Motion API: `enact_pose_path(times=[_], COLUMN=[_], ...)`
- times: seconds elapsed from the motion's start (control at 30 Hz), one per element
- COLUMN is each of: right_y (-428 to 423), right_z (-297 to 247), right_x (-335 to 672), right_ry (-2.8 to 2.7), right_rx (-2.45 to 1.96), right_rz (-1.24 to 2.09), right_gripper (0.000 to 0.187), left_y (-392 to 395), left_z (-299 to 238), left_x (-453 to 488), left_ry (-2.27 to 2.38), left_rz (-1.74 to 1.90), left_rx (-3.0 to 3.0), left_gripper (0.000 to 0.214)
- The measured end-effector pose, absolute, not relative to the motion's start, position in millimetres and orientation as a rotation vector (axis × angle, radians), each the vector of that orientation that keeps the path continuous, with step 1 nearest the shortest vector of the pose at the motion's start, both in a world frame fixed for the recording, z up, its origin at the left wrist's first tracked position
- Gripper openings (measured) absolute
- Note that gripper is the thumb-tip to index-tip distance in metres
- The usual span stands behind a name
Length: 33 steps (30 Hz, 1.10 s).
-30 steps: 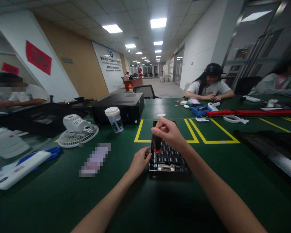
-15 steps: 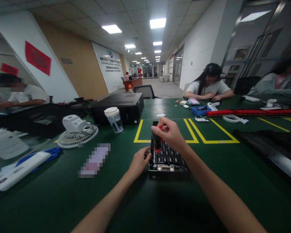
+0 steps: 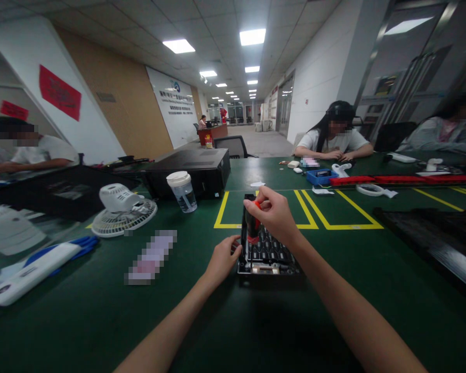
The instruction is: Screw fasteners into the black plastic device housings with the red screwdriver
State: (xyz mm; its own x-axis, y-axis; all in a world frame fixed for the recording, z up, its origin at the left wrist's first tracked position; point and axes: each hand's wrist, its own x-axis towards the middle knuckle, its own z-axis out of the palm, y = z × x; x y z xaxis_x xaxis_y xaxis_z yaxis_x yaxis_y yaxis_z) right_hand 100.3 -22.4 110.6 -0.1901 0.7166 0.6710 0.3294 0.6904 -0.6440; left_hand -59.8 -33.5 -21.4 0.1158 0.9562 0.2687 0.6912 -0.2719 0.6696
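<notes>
Right hand (image 3: pixel 274 212) grip closed round screwdriver (image 3: pixel 251 228); left hand (image 3: pixel 223 256) at keyboard (image 3: pixel 274 254) left edge, hold unclear.

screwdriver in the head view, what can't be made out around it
Head view:
1. screwdriver tip: too small, dark against the black assembly.
2. Its handle top: covered by the right hand.
3. left hand fingertips: curled under, hidden at the assembly's edge.
4. pink item: pixelated.

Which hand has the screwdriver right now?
The right hand: it is closed around the top of the red-and-black screwdriver, held upright over the black tray. The left hand only touches the tray's left edge.
</notes>
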Motion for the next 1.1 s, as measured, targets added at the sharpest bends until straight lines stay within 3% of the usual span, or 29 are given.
enact_pose_path(times=[1.1], right_y=[-37], right_z=[112], right_x=[91], right_ry=[-1.74], right_rx=[-0.937], right_rz=[0.021], right_gripper=[0.034], left_y=[-33], left_z=[-21], left_x=[-62], left_ry=[1.595], left_rz=[0.961], left_rx=[2.01], left_gripper=[0.033])
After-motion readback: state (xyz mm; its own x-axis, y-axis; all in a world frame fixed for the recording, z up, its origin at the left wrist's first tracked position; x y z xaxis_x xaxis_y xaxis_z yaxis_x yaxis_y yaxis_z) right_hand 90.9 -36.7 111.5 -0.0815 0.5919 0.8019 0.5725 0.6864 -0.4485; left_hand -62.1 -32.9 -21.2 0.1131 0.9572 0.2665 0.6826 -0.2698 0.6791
